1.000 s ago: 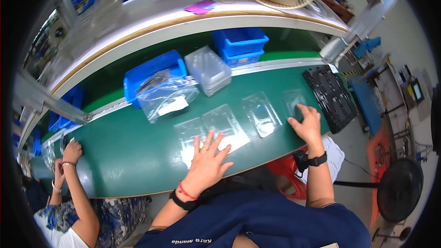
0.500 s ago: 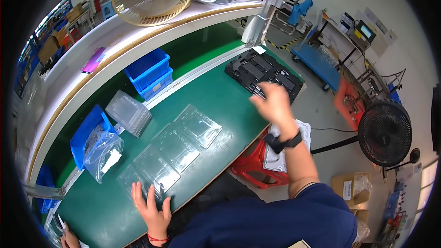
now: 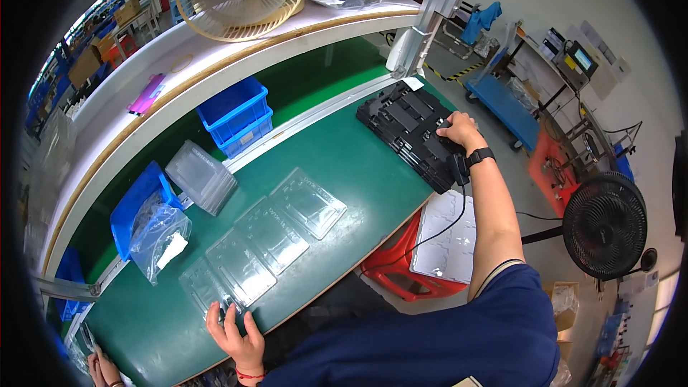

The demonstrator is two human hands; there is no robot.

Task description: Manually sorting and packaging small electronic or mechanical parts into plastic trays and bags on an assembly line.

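My left hand (image 3: 238, 338) rests at the near end of a row of clear plastic blister trays (image 3: 259, 235), fingers apart. A small dark piece (image 3: 225, 309) shows by its fingertips; its kind cannot be made out. Out to the right, my right hand (image 3: 461, 131) reaches onto a black compartment tray (image 3: 401, 118) of dark rectangular parts. Its fingers are bent together over the tray's right side, and what they pinch is hidden. A black corded wrist strap (image 3: 479, 156) circles my right wrist.
Stacked clear trays (image 3: 202, 178), blue bins (image 3: 235, 116) and a bin with a plastic bag (image 3: 161, 240) line the bench's back. Another person's hand (image 3: 104, 370) is at lower left. A red stool (image 3: 390, 265) bears white trays; a black fan (image 3: 604, 226) stands right.
My right hand has moved right and slightly farther out, onto the black tray's right side. My left hand has shifted a little downward, its fingers closer to the small dark piece.
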